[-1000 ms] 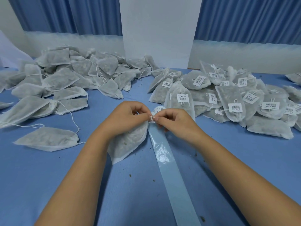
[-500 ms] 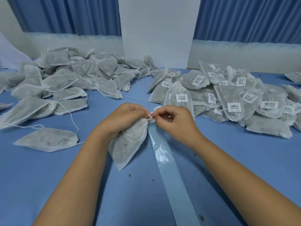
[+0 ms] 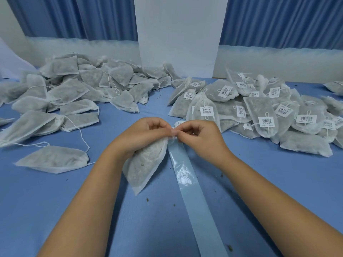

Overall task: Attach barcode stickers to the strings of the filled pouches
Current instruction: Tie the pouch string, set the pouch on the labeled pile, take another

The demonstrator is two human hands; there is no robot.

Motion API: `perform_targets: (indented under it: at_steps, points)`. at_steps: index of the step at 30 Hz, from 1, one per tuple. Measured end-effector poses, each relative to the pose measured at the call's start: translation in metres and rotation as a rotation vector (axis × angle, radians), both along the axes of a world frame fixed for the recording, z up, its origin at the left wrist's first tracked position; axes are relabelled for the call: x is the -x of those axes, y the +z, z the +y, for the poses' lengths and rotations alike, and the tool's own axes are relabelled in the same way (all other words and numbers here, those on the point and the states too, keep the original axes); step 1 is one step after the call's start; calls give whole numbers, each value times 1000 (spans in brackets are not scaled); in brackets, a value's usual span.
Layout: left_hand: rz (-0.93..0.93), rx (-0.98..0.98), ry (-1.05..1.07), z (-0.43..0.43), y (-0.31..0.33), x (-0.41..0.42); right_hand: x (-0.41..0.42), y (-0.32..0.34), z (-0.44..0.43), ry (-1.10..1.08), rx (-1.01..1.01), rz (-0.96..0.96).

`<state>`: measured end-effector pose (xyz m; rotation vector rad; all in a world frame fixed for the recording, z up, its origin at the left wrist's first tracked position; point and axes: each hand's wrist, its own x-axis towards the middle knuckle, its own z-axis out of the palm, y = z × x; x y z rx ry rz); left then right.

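Pinching at the table's centre, the left hand [image 3: 143,135] holds a filled pouch [image 3: 146,162] by its gathered neck, and the pouch hangs down toward 7 o'clock with its lower corner near the blue table [image 3: 55,201]. The right hand [image 3: 201,138] meets the left at the neck, thumb and forefinger pressed together on something small and white there; whether that is the string, a sticker or both cannot be told, since the fingers cover it. The fingertips of both hands touch one another.

From just under the hands a glossy backing strip [image 3: 193,193] runs along the table toward 5 o'clock and passes out of the bottom edge. A small white curl of the sticker roll [image 3: 177,123] shows just beyond the fingers at 12 o'clock.

At 10 o'clock lies a heap of unlabelled pouches [image 3: 78,89], their loose strings trailing over the table; 1 pouch [image 3: 53,160] lies apart at 9 o'clock, near the left forearm. At 2 o'clock lies the heap of labelled pouches [image 3: 259,112], each with a white barcode sticker [image 3: 206,110] at its string. Small crumbs of filling dot the table near the strip. Blue curtains [image 3: 278,21] and a white panel [image 3: 178,34] stand behind the table.
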<state>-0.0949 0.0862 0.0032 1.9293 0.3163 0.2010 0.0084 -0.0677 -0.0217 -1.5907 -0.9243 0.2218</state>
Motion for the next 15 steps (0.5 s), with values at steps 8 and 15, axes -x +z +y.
perform_targets:
  at_steps: [8, 15]
  points:
    - [-22, -194, -35, -3, -6, -3, -1, 6, -1, 29, -71, 107]
    - [-101, -212, -45, -9, -1, -2, 0, 11, 2, -39, -153, 338]
